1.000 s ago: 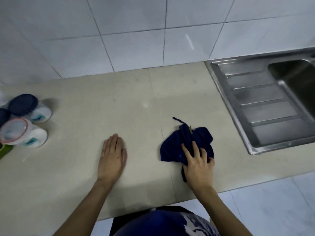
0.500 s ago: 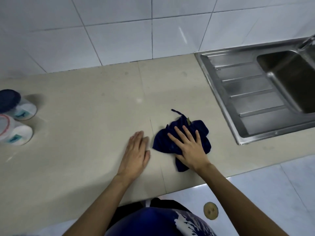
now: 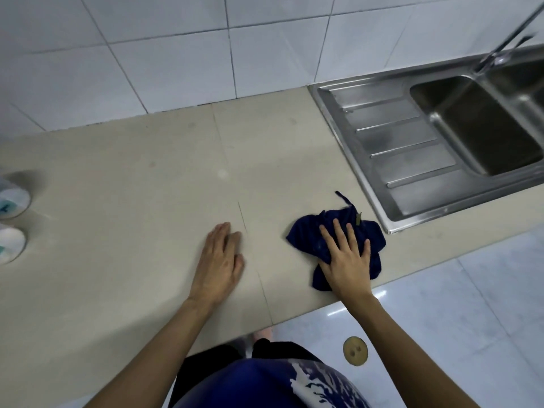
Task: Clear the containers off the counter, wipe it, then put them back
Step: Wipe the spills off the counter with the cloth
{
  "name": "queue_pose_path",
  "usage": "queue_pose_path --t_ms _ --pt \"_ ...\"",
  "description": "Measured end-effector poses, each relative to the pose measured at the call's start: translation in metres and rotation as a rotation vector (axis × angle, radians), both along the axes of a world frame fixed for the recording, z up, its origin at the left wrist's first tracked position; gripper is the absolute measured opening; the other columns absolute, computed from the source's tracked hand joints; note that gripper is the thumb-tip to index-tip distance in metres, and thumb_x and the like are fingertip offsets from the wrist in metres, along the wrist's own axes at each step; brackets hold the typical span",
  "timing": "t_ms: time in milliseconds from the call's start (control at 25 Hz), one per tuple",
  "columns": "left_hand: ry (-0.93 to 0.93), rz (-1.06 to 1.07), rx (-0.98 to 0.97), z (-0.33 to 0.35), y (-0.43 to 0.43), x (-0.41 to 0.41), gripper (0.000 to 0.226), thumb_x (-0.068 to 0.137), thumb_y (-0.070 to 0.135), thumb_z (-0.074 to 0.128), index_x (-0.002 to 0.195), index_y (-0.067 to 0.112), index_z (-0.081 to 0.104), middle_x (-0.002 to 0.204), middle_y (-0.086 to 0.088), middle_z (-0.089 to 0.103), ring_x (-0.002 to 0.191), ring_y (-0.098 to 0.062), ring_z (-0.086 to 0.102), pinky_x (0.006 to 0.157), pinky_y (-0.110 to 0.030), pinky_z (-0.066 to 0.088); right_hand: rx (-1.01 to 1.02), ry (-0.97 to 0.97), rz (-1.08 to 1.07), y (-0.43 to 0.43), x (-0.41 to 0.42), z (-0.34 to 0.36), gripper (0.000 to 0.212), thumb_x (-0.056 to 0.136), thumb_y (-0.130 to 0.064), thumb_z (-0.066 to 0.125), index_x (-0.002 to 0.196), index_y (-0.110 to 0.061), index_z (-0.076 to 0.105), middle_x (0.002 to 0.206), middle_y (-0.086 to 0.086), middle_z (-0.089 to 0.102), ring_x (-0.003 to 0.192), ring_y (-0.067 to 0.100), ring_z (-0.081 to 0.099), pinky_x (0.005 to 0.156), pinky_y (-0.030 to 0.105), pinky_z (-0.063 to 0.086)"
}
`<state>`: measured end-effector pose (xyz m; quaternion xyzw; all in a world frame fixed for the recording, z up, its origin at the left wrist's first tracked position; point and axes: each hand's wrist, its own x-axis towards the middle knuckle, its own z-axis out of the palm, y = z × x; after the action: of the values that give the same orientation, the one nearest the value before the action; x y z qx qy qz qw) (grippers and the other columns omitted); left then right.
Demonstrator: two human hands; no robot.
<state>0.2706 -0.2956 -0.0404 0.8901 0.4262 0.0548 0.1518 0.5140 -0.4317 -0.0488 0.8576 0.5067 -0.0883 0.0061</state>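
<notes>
A crumpled dark blue cloth (image 3: 312,231) lies on the beige counter (image 3: 132,201) near its front edge, just left of the sink's corner. My right hand (image 3: 347,257) presses flat on the cloth with fingers spread. To its left, my left hand (image 3: 219,260) rests palm down on the bare counter and holds nothing. Two white containers (image 3: 11,198) (image 3: 10,244) stand at the far left edge of the view, mostly cut off.
A stainless steel sink (image 3: 412,148) with a ribbed drainboard and deep basin fills the right side, its faucet (image 3: 506,33) above. White wall tiles back the counter. Below the counter's front edge are a pale tiled floor and a round floor drain (image 3: 355,350).
My right hand has slid the cloth to the right, toward the sink corner. The view has shifted right, pushing the containers to the left edge. My left hand stays flat on the counter.
</notes>
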Motion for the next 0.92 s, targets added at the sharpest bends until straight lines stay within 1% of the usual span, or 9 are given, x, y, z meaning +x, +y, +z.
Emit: queue_pose_path --t_ms 160,280,360,480,560,640,760,840,920 --pt "0.010 -0.032 -0.005 -0.004 -0.002 -0.004 0.053 0.093 0.030 0.030 0.134 0.004 0.050 0.147 -0.023 0.041 0.139 -0.036 0.036 0.118 -0.047 0.025 -0.048 -0.005 0.021 -0.014 0.010 0.002 0.072 0.089 -0.053 0.041 0.151 -0.035 0.010 0.162 0.001 0.010 0.149 0.026 0.006 0.115 0.062 0.015" --pt "0.026 -0.068 -0.018 -0.001 0.003 -0.014 0.048 0.097 0.028 0.040 0.140 0.006 0.045 0.152 -0.019 0.035 0.143 -0.033 0.030 0.120 -0.045 0.019 0.013 -0.044 0.056 -0.010 0.007 0.008 0.074 0.089 -0.063 0.033 0.152 -0.029 0.013 0.162 0.004 0.009 0.149 0.031 0.004 0.116 0.063 0.004" --pt "0.001 -0.079 -0.027 0.002 0.003 -0.022 0.047 0.098 0.025 0.045 0.141 0.006 0.044 0.154 -0.018 0.032 0.144 -0.031 0.028 0.121 -0.042 0.013 0.093 -0.085 0.205 -0.005 -0.010 0.012 0.080 0.088 -0.068 0.029 0.152 -0.022 0.015 0.162 0.006 0.010 0.149 0.032 0.005 0.116 0.062 -0.001" --pt "-0.005 -0.073 -0.038 0.010 0.002 -0.037 0.045 0.096 0.024 0.048 0.138 0.006 0.048 0.152 -0.016 0.036 0.143 -0.029 0.031 0.120 -0.040 0.010 0.150 -0.038 0.443 0.020 -0.056 0.011 0.074 0.093 -0.063 0.025 0.151 -0.016 0.022 0.160 0.010 0.016 0.148 0.030 0.011 0.115 0.062 0.010" --pt "0.021 -0.006 -0.046 0.016 0.004 -0.060 0.044 0.093 0.020 0.052 0.134 0.005 0.051 0.149 -0.017 0.040 0.140 -0.030 0.036 0.119 -0.043 0.015 0.143 0.018 0.511 0.053 -0.091 0.011 0.069 0.094 -0.056 0.029 0.145 -0.011 0.035 0.156 0.014 0.026 0.145 0.033 0.021 0.114 0.059 0.014" --pt "0.035 0.074 -0.021 0.022 0.008 -0.096 0.041 0.089 0.017 0.059 0.126 0.002 0.058 0.141 -0.020 0.050 0.132 -0.034 0.047 0.115 -0.049 0.027 0.118 0.056 0.587 0.085 -0.125 0.012 0.064 0.092 -0.053 0.035 0.136 -0.007 0.049 0.151 0.017 0.037 0.140 0.036 0.032 0.116 0.057 0.018" --pt "0.056 0.203 0.020 0.025 0.012 -0.157 0.039 0.087 0.022 0.052 0.118 0.001 0.064 0.130 -0.022 0.059 0.121 -0.036 0.057 0.108 -0.051 0.039 0.089 0.067 0.727 0.118 -0.169 0.013 0.062 0.090 -0.052 0.038 0.130 -0.007 0.055 0.146 0.018 0.044 0.136 0.035 0.041 0.111 0.055 0.032" --pt "0.047 0.322 0.035 0.022 0.015 -0.198 0.045 0.088 0.027 0.045 0.119 0.000 0.063 0.130 -0.022 0.059 0.121 -0.036 0.056 0.110 -0.044 0.038 0.077 0.060 0.819 0.141 -0.200 0.015 0.063 0.090 -0.052 0.038 0.131 -0.006 0.054 0.146 0.018 0.045 0.135 0.034 0.043 0.111 0.054 0.034" --pt "0.010 0.446 0.071 0.016 0.023 -0.233 0.046 0.089 0.027 0.044 0.119 -0.002 0.063 0.129 -0.023 0.059 0.121 -0.038 0.056 0.111 -0.043 0.029 0.074 0.075 0.890 0.161 -0.232 0.020 0.064 0.090 -0.051 0.038 0.133 -0.006 0.052 0.147 0.019 0.043 0.136 0.034 0.041 0.115 0.050 0.028"
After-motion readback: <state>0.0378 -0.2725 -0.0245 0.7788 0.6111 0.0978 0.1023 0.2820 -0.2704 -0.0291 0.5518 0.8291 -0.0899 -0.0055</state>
